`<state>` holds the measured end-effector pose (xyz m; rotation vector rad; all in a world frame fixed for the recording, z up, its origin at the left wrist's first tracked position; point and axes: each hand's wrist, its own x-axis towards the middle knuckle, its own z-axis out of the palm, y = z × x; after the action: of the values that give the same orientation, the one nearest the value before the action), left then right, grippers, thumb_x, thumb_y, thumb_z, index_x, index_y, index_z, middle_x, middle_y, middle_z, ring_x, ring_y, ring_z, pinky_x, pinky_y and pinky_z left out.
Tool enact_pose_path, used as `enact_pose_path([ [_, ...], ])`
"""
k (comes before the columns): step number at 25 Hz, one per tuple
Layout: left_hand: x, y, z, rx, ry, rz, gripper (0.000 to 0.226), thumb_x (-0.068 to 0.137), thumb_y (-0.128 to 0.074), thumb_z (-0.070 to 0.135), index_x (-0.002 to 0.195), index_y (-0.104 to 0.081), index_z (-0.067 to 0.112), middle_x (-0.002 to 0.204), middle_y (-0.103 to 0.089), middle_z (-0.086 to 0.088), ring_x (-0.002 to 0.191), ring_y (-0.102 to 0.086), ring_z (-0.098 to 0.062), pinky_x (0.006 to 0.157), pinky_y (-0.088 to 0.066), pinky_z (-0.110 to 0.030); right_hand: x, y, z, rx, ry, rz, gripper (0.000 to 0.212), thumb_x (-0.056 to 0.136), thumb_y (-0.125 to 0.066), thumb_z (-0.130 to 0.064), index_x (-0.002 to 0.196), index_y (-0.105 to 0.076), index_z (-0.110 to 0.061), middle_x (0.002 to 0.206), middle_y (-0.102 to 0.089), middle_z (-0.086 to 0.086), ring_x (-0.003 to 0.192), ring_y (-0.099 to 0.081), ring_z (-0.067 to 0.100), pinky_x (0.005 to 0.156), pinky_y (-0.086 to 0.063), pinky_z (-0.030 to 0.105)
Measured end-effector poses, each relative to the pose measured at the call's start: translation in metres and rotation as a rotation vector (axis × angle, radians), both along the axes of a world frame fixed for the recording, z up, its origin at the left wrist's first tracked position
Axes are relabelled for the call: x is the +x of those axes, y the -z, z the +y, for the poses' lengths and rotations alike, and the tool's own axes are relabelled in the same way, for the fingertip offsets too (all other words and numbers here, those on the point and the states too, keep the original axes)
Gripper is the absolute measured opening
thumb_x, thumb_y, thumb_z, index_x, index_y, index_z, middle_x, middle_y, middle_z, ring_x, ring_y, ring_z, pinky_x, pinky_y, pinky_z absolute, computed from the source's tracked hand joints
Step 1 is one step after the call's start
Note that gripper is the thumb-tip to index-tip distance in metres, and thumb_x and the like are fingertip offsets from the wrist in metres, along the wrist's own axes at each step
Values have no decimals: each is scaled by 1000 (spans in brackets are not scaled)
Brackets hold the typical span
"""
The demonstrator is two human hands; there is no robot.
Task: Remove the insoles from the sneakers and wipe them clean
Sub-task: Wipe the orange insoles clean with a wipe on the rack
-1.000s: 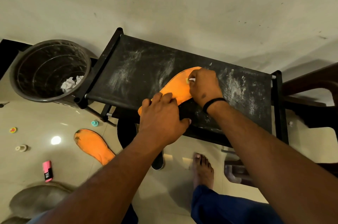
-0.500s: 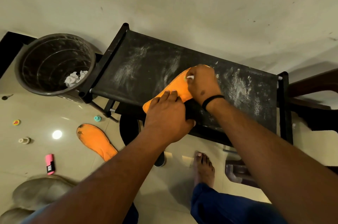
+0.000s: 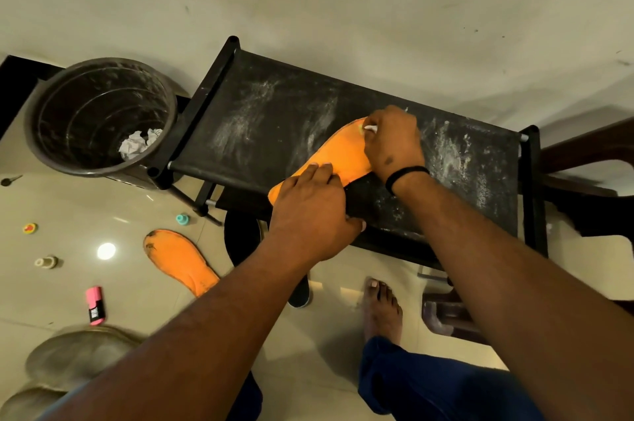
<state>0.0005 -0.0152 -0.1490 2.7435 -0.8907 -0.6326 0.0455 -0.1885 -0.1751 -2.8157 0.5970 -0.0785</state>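
Observation:
An orange insole (image 3: 338,154) lies flat on the dusty black rack top (image 3: 274,118). My left hand (image 3: 310,214) presses down on its near end with flat fingers. At the insole's far end my right hand (image 3: 392,142) grips a small white wipe (image 3: 370,127) against it. A second orange insole (image 3: 178,261), dirty at the toe, lies on the floor to the lower left. A black sneaker (image 3: 242,237) stands on the floor under the rack's front edge, partly hidden by my left arm.
A dark bin (image 3: 51,118) with crumpled white tissue (image 3: 139,143) stands left of the rack. A pink marker (image 3: 95,305) and small caps (image 3: 183,218) lie on the tiled floor. My bare foot (image 3: 380,310) is below the rack. Dark wooden furniture (image 3: 583,152) at right.
My right hand with the wipe has slid from the insole's middle to its far tip. My left hand still holds the near end down.

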Motion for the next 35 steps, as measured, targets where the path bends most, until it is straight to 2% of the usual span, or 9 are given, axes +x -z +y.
enact_pose_path([
  [2, 0, 0, 0, -1, -1, 9, 74, 87, -55, 64, 143, -45, 17, 158, -32, -5, 146, -29, -25, 117, -25, -48, -1, 1, 9, 20, -4, -25, 26, 91, -55, -5, 109, -72, -10, 115, -65, 14, 102, -63, 32, 88, -51, 35],
  [7, 0, -1, 1, -84, -39, 14, 63, 82, -60, 62, 133, -55, 25, 139, -50, 0, 132, -43, -20, 113, -33, -44, -5, 3, 49, 178, -305, -16, 20, 87, -59, -7, 97, -76, -11, 103, -69, 11, 95, -62, 30, 87, -50, 42],
  [11, 0, -1, 1, -39, -11, 2, 71, 85, -56, 63, 140, -49, 19, 152, -39, -3, 142, -34, -24, 115, -29, -47, 4, 2, 20, 23, -198, -13, 26, 91, -53, -4, 106, -73, -10, 110, -64, 13, 99, -60, 30, 84, -47, 35],
  [14, 1, -1, 2, -13, -7, 6, 74, 86, -56, 63, 143, -46, 17, 158, -32, -4, 147, -28, -25, 117, -25, -48, 6, 3, 4, 19, -42, -63, 25, 91, -55, -4, 107, -73, -11, 112, -64, 12, 102, -62, 29, 86, -49, 33],
  [20, 3, -1, 2, -89, -18, 6, 62, 83, -59, 62, 135, -54, 28, 141, -49, 3, 136, -39, -20, 113, -30, -45, 3, 2, 46, 144, -316, -9, 21, 87, -58, -8, 95, -77, -11, 102, -70, 11, 93, -63, 29, 84, -52, 38],
  [25, 11, -7, 6, 8, 1, 60, 61, 85, -64, 58, 133, -55, 22, 151, -42, 3, 146, -25, -32, 114, -24, -54, 11, 2, 13, 107, -135, -24, 21, 86, -60, -7, 98, -77, -13, 105, -73, 7, 96, -67, 24, 84, -48, 27],
  [27, 17, -6, 8, 24, 5, 69, 52, 85, -67, 54, 125, -61, 22, 142, -49, 1, 139, -37, -33, 107, -36, -51, 8, -2, 14, 158, -125, -32, 20, 85, -62, -8, 95, -78, -15, 103, -74, 5, 97, -67, 21, 84, -48, 24],
  [31, 25, -2, 14, -177, -122, 22, 15, 88, -66, 33, 100, -68, 24, 108, -61, -1, 101, -60, -28, 83, -54, -43, -15, -24, 39, 343, -198, -66, 15, 82, -65, -7, 87, -78, -13, 93, -74, 5, 86, -67, 17, 80, -56, 33],
  [35, 22, -13, 9, -180, -290, 50, 27, 84, -72, 33, 110, -68, 26, 117, -54, -7, 97, -61, -32, 84, -54, -42, -38, -51, 53, 495, -171, -169, 12, 81, -68, -6, 76, -78, -12, 76, -73, -3, 73, -66, 7, 66, -51, 21],
])
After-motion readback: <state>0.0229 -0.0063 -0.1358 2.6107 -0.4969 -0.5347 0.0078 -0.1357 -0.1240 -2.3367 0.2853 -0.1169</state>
